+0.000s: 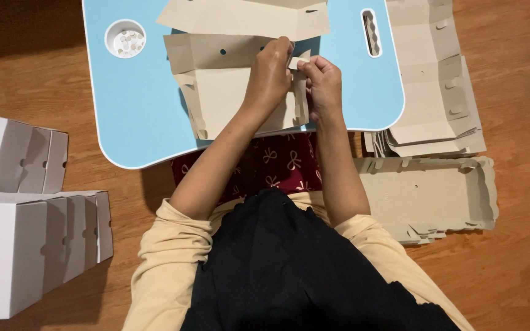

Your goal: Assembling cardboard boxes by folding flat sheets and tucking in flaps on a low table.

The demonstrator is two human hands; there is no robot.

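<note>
Tan cardboard — a flat, unfolded box blank (228,86) — lies on a light blue lap table (136,110). Left hand (269,73) presses on the blank's right part, fingers curled at its upper edge. Right hand (323,86), touching the left, pinches a small side tab (294,62) between thumb and fingertips. Right of the grip sit stacked flat blanks (437,92); far left — folded white boxes (26,245).

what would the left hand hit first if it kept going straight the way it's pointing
The left hand points up the picture, away from the person, its fingertips on the flat brown cardboard blank. Straight on, it would likely meet the second cardboard sheet lying further up the blue lap table, though the height gap is unclear.
</note>
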